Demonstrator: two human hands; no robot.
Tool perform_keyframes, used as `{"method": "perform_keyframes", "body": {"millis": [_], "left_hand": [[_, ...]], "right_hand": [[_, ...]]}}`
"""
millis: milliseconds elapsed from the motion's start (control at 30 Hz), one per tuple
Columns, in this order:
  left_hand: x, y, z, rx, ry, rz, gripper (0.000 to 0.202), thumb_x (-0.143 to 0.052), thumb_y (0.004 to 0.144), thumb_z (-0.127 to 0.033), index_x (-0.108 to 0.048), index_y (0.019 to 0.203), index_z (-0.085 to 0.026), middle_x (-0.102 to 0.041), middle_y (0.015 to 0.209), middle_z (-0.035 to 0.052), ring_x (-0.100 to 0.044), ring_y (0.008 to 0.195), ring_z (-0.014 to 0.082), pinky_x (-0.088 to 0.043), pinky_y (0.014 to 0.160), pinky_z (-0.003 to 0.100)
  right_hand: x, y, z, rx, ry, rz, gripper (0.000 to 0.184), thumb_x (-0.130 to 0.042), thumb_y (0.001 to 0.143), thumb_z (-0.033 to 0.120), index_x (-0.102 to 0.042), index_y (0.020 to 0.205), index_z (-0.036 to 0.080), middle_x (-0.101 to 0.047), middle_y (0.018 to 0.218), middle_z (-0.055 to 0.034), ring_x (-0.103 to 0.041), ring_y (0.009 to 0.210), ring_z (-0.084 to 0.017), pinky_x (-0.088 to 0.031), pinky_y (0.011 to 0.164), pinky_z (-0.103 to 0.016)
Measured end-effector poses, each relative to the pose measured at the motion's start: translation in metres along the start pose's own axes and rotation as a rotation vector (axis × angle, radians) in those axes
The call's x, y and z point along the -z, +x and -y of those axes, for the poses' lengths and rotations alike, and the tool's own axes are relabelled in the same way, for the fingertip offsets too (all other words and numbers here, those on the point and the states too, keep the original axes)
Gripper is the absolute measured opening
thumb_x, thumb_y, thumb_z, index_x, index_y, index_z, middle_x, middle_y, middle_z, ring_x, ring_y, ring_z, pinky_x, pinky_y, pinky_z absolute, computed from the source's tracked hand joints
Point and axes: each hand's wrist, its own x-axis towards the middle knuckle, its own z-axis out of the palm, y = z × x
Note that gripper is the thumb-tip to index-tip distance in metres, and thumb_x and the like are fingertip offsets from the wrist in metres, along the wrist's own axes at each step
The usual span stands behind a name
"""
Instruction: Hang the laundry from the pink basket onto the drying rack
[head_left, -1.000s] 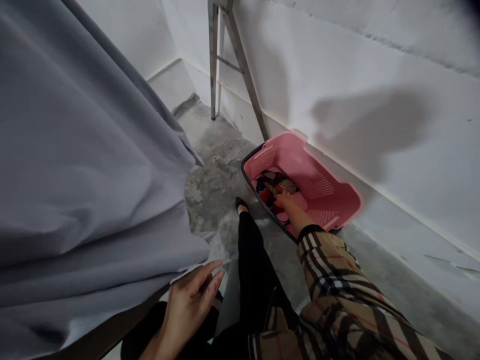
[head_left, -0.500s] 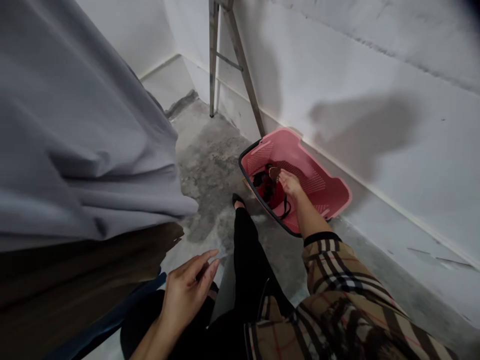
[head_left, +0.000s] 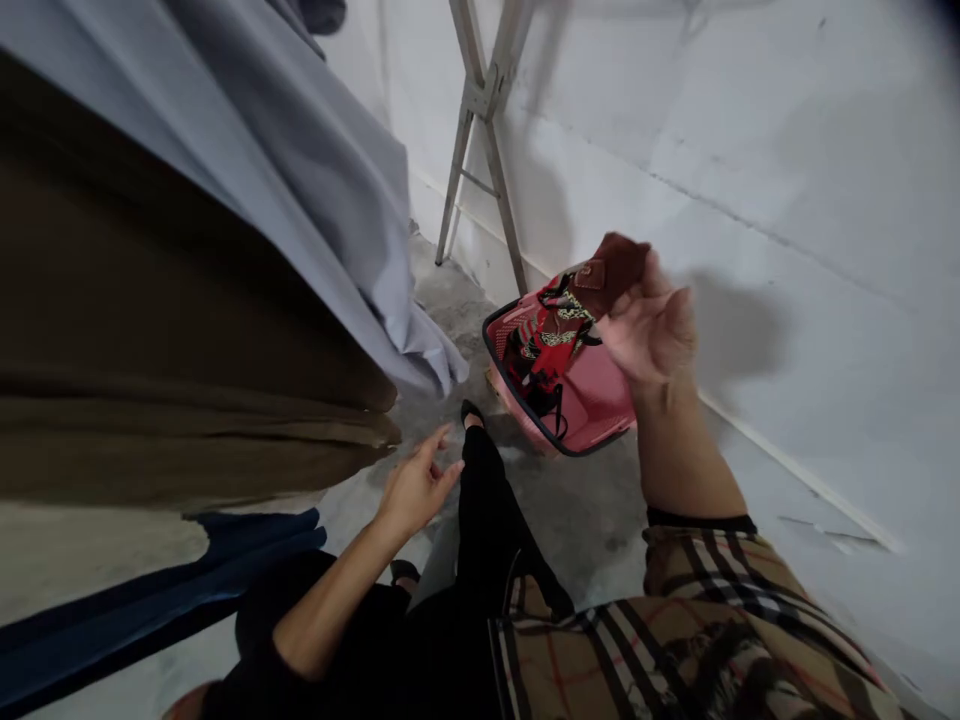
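I fear the low-hanging cloth (head_left: 621, 268) my right fingers (head_left: 655, 272) hold could snag the basket (head_left: 596, 390); my left fingers (head_left: 433, 441) are half open, empty.

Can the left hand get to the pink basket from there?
Probably yes, with a little stretch. The left hand looks empty, and only the black trouser leg shows between it and the pink basket, seemingly low enough to reach over.
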Motion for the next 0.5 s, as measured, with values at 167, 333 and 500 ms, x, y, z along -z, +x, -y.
{"method": "perform_keyframes", "body": {"millis": [167, 333, 500], "left_hand": [[-0.002, 0.006, -0.031, -0.012, 0.045, 0.029, 0.075, -0.058, 0.087, -0.042, -0.027, 0.151, -0.019, -0.059, 0.133, 0.0164, -0.069, 0.088, 0.0227, -0.054, 0.081, 0.038], [-0.013, 0.007, -0.06, -0.051, -0.113, -0.097, 0.09, -0.069, 0.079, -0.044, -0.025, 0.152, -0.014, -0.033, 0.154, 0.0237, -0.047, 0.132, 0.037, -0.044, 0.103, 0.049], [0.001, -0.013, -0.057, -0.137, -0.371, -0.124, 0.029, -0.05, 0.092, -0.036, -0.066, 0.099, -0.013, -0.062, 0.122, 0.0164, -0.058, 0.117, 0.0261, -0.044, 0.105, 0.04]], "right_hand": [[-0.083, -0.022, 0.092, 0.219, -0.09, 0.2, 0.056, -0.067, 0.068, 0.075, -0.062, 0.115, 0.044, -0.057, 0.136, 0.0089, -0.035, 0.144, -0.024, -0.038, 0.116, -0.048], [-0.143, -0.041, 0.161, 0.503, -0.16, 0.407, 0.038, -0.046, 0.086, 0.071, -0.071, 0.103, 0.047, -0.058, 0.129, 0.0184, -0.033, 0.145, -0.022, -0.028, 0.119, -0.042], [-0.164, -0.063, 0.203, 0.323, 0.366, 0.58, 0.076, -0.011, 0.088, 0.068, -0.071, 0.063, 0.028, -0.074, 0.097, 0.0076, -0.012, 0.147, -0.013, -0.036, 0.109, -0.031]]}}
